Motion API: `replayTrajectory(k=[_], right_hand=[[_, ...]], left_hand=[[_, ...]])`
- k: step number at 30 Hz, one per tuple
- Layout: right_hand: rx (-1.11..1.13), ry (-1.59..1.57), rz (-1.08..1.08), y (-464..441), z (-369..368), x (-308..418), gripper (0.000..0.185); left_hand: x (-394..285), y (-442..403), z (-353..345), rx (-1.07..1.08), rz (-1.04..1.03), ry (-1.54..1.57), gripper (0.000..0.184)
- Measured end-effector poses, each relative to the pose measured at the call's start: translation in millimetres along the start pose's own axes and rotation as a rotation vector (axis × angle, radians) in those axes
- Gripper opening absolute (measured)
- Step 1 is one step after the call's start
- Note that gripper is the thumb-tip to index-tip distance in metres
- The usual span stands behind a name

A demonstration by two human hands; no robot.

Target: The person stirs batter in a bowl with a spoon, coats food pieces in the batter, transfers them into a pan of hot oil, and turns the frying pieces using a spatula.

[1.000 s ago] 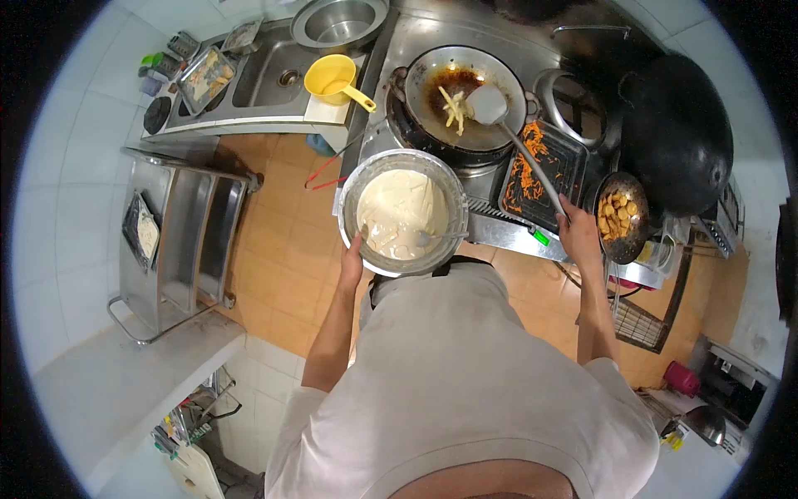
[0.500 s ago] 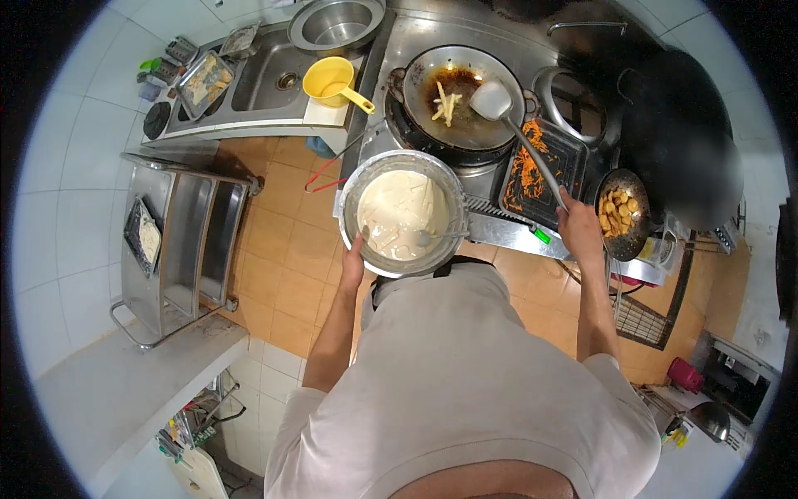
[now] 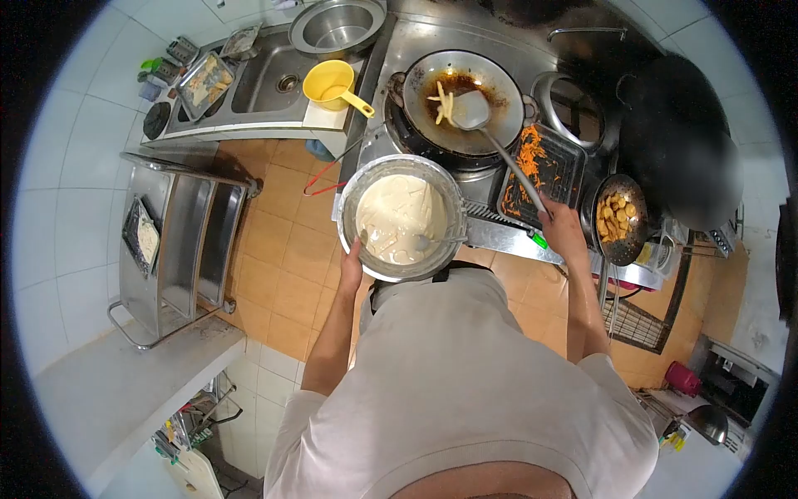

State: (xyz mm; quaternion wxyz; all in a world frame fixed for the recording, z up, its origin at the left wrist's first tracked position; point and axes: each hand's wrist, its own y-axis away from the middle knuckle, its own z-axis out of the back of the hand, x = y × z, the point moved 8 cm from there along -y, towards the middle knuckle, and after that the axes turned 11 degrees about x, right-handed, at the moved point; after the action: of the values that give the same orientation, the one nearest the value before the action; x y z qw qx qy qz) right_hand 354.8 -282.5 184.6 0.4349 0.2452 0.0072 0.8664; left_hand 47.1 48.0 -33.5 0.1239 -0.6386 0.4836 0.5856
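My left hand grips the near left rim of a large metal bowl held against my waist. Pale batter with strips in it fills the bowl, and a spoon leans in it at the right. With my right hand I hold the long handle of a wok spatula. Its blade is inside the wok, touching or just beside a few pale yellow battered strips. Dark oil lies at the wok's bottom.
A black tray with orange shreds lies right of the wok. Farther right, a perforated strainer holds browned pieces. A yellow dipper stands by the sink. A steel trolley is at the left.
My right hand has moved left, and the spatula blade has shifted left and slightly down in the wok, up to the strips. My left hand still holds the bowl.
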Motion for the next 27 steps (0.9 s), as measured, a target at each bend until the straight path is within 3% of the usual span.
replayTrajectory(k=[6, 9, 12, 18, 21, 27], right_hand=[[0.251, -0.618, -0.301, 4, -31, -26, 0.040], [0.243, -0.661, -0.361, 14, -22, -26, 0.038], [0.183, -0.545, -0.379, 22, -9, -36, 0.039], [-0.071, -0.062, -0.087, 23, 21, -19, 0.039], [-0.060, 0.033, -0.216, 23, 32, -1, 0.038], [-0.102, 0.202, -0.253, 13, 42, 9, 0.037]], left_hand=[[5, -1, 4, 0.009, 0.024, -0.005, 0.054], [2, -1, 1, 0.008, 0.004, -0.001, 0.052], [-2, 1, 0, 0.003, 0.016, -0.009, 0.054], [-3, 3, -1, 0.005, 0.043, -0.017, 0.053], [1, 0, 2, 0.005, 0.014, -0.016, 0.052], [18, -5, 13, 0.004, 0.026, -0.028, 0.053]])
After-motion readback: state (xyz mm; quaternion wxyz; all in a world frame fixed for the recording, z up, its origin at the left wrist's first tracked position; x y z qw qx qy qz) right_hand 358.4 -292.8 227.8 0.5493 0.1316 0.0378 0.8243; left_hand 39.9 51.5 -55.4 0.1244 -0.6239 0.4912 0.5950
